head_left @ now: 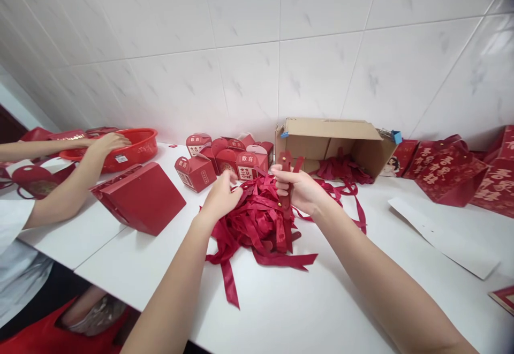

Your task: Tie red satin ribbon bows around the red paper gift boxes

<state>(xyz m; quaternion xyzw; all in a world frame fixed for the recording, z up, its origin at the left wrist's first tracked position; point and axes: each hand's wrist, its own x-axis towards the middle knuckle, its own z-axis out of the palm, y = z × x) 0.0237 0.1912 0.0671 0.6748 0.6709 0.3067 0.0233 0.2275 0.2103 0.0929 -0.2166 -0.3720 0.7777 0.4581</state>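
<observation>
A heap of dark red ribbons (257, 215) lies on the white table in front of me, its loose ends trailing toward me. At the heap's left edge is my left hand (221, 196), its fingers loosely curved and apart with nothing visible between them. My right hand (297, 185) is closed around a dark red strap with gold studs (285, 182), held upright over the right side of the heap. Part of the strap is hidden by my fingers. Behind the heap sit several small red gift boxes (196, 172) with printed characters.
An open cardboard box (329, 129) on its side holds more red ribbon. To the right lie a white sheet (441, 239) and large red printed bags (452, 172). At left, a red bag (148, 198) stands near a red basin (140, 150), where another person's hands (114, 142) reach.
</observation>
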